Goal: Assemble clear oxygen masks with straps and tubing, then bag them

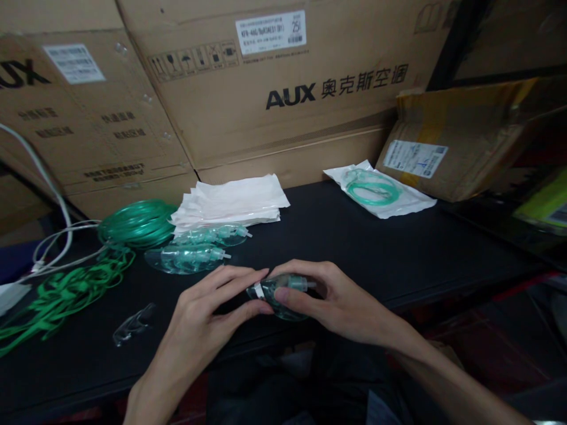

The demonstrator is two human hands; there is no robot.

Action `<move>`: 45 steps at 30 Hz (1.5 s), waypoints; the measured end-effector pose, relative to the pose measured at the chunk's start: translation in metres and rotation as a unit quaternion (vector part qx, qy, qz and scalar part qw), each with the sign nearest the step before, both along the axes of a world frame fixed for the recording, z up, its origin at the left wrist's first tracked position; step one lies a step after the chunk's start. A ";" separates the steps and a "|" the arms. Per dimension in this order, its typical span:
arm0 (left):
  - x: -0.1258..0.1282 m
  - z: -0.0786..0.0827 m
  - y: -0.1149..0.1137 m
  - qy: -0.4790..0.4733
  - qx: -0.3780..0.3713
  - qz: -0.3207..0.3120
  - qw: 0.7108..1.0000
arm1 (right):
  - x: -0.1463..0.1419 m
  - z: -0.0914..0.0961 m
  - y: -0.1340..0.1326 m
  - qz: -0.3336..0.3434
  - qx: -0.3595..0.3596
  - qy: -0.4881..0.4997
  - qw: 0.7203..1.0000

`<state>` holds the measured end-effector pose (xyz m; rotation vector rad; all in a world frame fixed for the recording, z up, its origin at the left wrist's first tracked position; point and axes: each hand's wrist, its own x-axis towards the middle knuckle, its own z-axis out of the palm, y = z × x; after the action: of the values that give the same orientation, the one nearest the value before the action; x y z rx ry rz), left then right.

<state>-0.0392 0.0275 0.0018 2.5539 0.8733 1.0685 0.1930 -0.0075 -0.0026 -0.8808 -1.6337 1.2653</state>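
Both my hands hold one clear green-tinted breathing mask (283,293) just above the near edge of the black table (363,248). My left hand (208,313) pinches its left end, where a small white strip sits, between thumb and fingers. My right hand (330,301) curls round the mask's right side and its connector, fingers closed. Behind the hands lie two more clear masks (190,258), one behind the other. A stack of white flat bags (230,203) rests just beyond them.
A coil of green tubing (137,223) and a heap of green straps (66,295) lie at the left, with white cables (53,236) beside them. A small clear plastic piece (133,324) sits near the front. A bagged mask (376,189) lies far right. Cardboard boxes (283,88) wall the back.
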 end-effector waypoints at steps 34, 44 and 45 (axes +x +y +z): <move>0.001 0.001 -0.002 -0.052 -0.115 0.070 0.989 | -0.002 -0.004 0.001 0.000 0.092 -0.005 0.996; 0.026 0.009 -0.012 -0.160 -0.221 0.109 0.956 | -0.005 -0.008 0.000 -0.080 0.186 -0.037 0.979; 0.029 0.009 -0.013 -0.173 -0.230 0.109 0.952 | -0.006 -0.009 0.000 -0.094 0.197 -0.044 0.975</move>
<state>-0.0100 0.0148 0.0110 1.8564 1.1615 1.1612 0.1870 -0.0077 -0.0117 -0.8253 -1.7458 0.7452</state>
